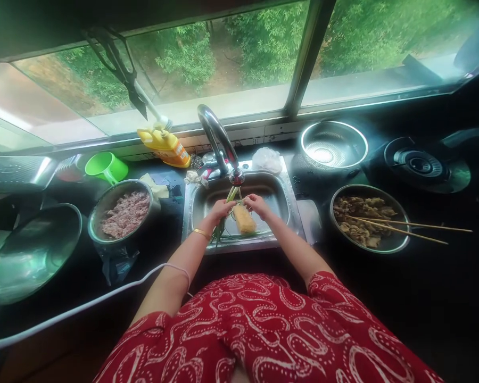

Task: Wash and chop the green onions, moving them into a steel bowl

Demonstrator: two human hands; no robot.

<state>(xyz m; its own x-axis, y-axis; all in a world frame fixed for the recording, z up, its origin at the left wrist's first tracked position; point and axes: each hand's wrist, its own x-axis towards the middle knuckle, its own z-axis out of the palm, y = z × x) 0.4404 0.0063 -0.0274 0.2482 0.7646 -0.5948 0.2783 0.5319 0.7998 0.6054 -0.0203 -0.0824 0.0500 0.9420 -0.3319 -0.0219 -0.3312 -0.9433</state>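
Below the curved faucet [219,138], both of my hands are over the steel sink [281,199]. My left hand [222,209] is closed around a bunch of green onions [219,230]; the pale ends point up toward the spout and the green leaves hang down into the basin. My right hand [256,205] is close beside it, fingers pinched together near the pale ends. What those fingers hold is too small to make out. A tan, sponge-like block [244,219] lies in the sink between my hands, with more green leaves along the front of the basin.
Left stand a pot of minced meat [127,213], a large metal bowl [35,260], a green mug [107,167] and a yellow bottle [167,149]. Right are a colander [335,143], a stove burner [419,162] and a food bowl [371,218] with chopsticks [423,227]. A white cable [104,298] crosses my left arm.
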